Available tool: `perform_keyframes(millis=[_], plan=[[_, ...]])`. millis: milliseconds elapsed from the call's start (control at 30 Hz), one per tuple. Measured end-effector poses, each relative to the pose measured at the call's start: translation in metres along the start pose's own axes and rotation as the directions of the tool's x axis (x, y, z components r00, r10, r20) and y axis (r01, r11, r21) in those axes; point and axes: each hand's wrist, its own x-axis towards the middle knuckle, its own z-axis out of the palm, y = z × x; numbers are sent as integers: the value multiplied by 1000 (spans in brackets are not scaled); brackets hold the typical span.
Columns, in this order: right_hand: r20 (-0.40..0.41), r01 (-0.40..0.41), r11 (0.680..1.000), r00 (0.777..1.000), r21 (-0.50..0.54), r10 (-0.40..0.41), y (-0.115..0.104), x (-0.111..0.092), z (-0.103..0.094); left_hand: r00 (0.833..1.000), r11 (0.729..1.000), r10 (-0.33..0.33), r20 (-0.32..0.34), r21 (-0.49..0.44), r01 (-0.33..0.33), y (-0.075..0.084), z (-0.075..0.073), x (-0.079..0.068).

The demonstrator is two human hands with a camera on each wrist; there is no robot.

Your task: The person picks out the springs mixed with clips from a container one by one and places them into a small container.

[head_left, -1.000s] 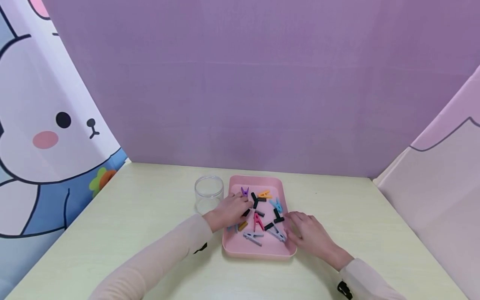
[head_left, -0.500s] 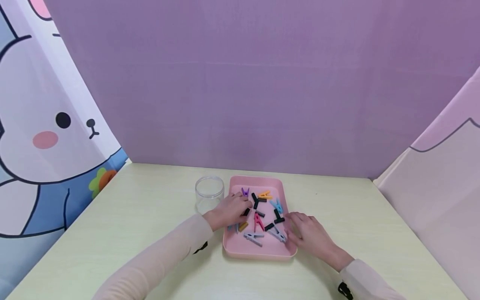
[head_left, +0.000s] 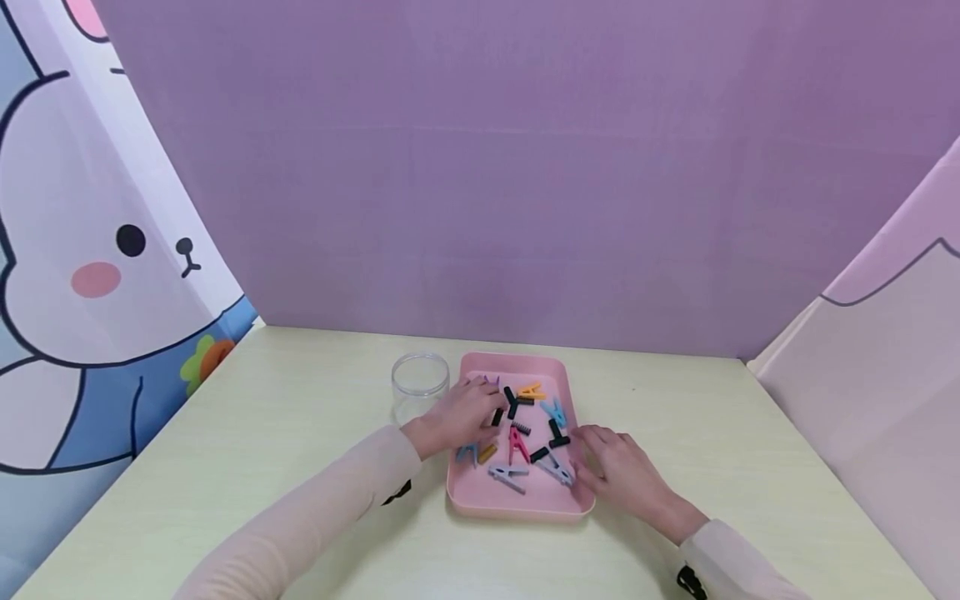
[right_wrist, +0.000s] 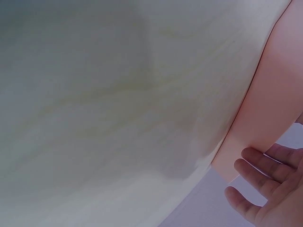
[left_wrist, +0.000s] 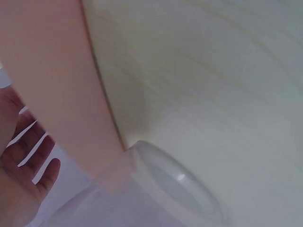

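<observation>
A pink tray holds small clothespins and short black pieces. In the head view my left hand is over its left part, close to a black piece. Its fingers look relaxed and spread in the left wrist view, with nothing seen in them. A purple clothespin is partly covered by that hand, and a blue one lies below it. My right hand rests at the tray's right wall, its fingers loosely extended and holding nothing. A red clothespin lies mid-tray.
A clear round jar stands at the tray's left, partly behind my left hand. Grey clothespins, a yellow one and a light blue one lie in the tray. A purple cloth hangs behind the pale table.
My left hand has shifted slightly toward the far side of the tray, covering more of the purple clothespin and uncovering the blue one. The right hand stays at the tray's right side.
</observation>
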Motion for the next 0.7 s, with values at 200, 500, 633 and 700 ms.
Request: perform_keyframes(millis=[200,500,633,700], plan=[[-21,23,1000,999,-11,-24,0,0,1,998,999,37,-54,14,-37,2,-19,-5],[-21,30,999,999,-23,-30,0,1,0,991,1000,15,-130,26,-11,-7,-43,-9],[-22,29,999,999,-23,-30,0,1,1,989,999,-45,-144,0,46,-16,-53,-13],[-21,26,999,999,-24,-27,0,1,1,985,998,-65,-162,-17,63,-21,-57,-15]])
